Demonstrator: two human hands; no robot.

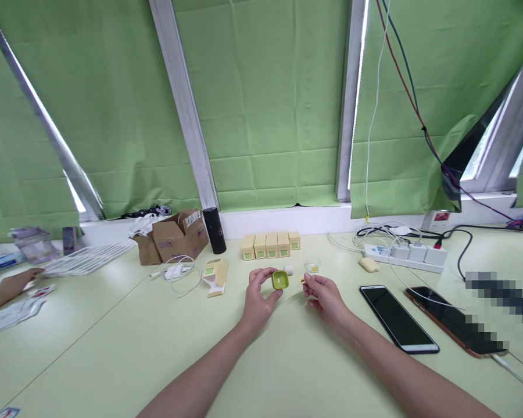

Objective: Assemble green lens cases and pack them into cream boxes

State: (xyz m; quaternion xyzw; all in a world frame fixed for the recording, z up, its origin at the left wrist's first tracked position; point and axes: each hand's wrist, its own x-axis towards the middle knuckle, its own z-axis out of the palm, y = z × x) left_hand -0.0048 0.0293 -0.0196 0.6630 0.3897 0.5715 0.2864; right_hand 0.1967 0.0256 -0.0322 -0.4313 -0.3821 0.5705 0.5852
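Between the thumb and fingers of my left hand is a small square olive-green cup, its hollow side facing me. My right hand pinches a tiny yellowish piece, too small to name, just right of the cup and apart from it. Behind the hands, a small white cylinder rests on the table. Beside it sits a clear container with something yellow inside. Farther back stands a row of several small cream boxes with green labels. An opened cream box lies left of my left hand.
Two phones, one black-screened and one in a brown case, lie at right near a power strip with cables. A cardboard box and a black bottle stand back left. Another person's hand is at far left.
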